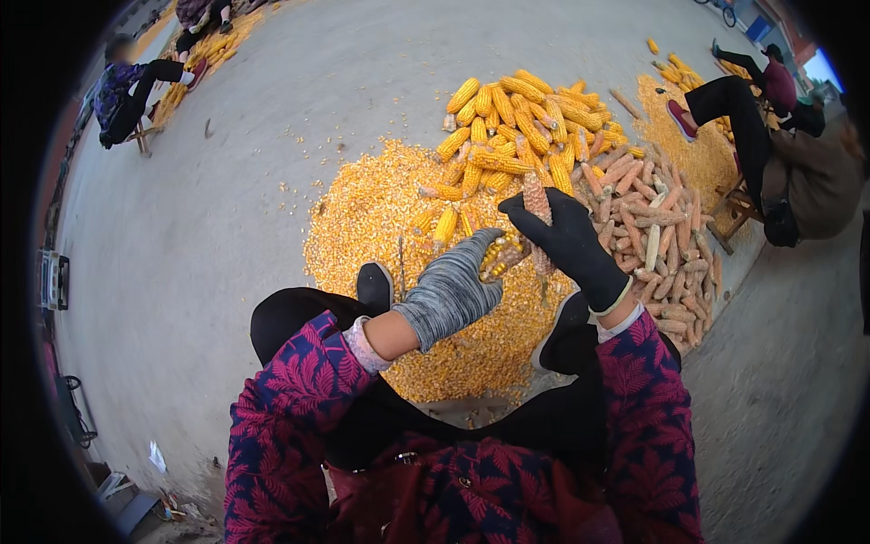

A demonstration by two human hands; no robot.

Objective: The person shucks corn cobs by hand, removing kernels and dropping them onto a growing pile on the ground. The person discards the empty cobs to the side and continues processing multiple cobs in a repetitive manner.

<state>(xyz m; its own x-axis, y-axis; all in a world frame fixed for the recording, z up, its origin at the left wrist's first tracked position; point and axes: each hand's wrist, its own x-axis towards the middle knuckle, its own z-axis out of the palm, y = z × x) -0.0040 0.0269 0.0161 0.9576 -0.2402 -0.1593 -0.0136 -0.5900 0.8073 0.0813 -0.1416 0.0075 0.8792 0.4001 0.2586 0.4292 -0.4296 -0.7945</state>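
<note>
My left hand [455, 289], in a grey knitted glove, grips a partly shelled corn ear [501, 257] with some yellow kernels still on it. In a black glove, my right hand [574, 238] holds a bare reddish corncob [537, 204] nearly upright. The cob's side meets the ear between my hands. Below them spreads a heap of loose corn kernels [360, 211], reaching between my feet. A few unshelled ears [445, 228] lie on the kernels just beyond my left hand.
A pile of whole yellow corn ears [523, 122] lies ahead, with a pile of stripped cobs [652, 231] to the right. One person [802, 170] sits on a wooden stool [734, 211] at right, another person [126, 88] at far left. Grey concrete [183, 258] surrounds the heaps.
</note>
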